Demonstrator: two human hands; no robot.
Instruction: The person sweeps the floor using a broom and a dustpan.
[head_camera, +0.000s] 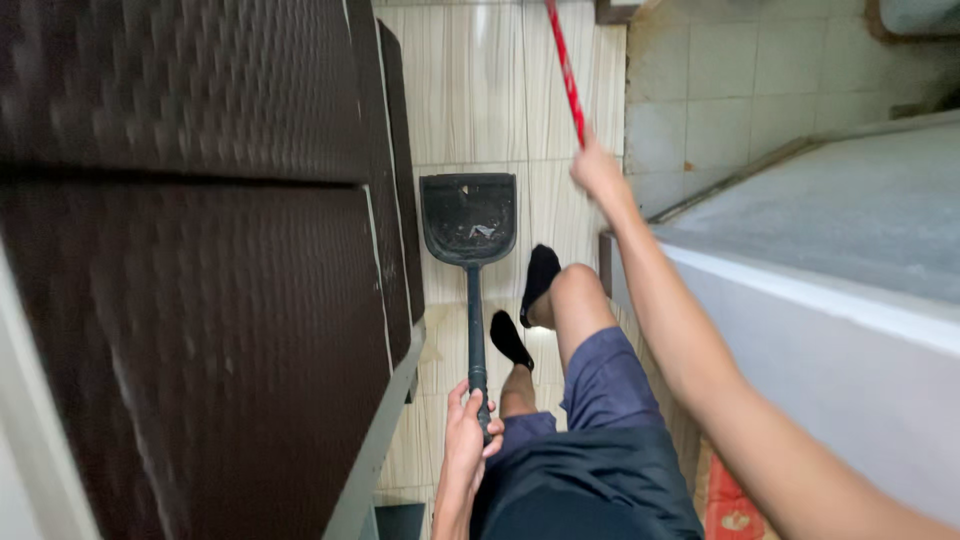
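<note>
My left hand (468, 430) grips the long handle of a black dustpan (470, 215), whose pan rests on the tiled floor ahead with a little debris in it. My right hand (598, 170) reaches forward and is closed around a red broom handle (565, 65) that runs up and out of the top of the view; the broom's head is hidden. My legs in dark shorts and black socks stand between the two hands, one foot just right of the dustpan.
A tall dark woven cabinet (200, 280) fills the left side. A white chest-like appliance (830, 260) stands on the right. Between them runs a narrow strip of pale tiled floor (480, 90). A red patterned mat (725, 510) lies at the bottom right.
</note>
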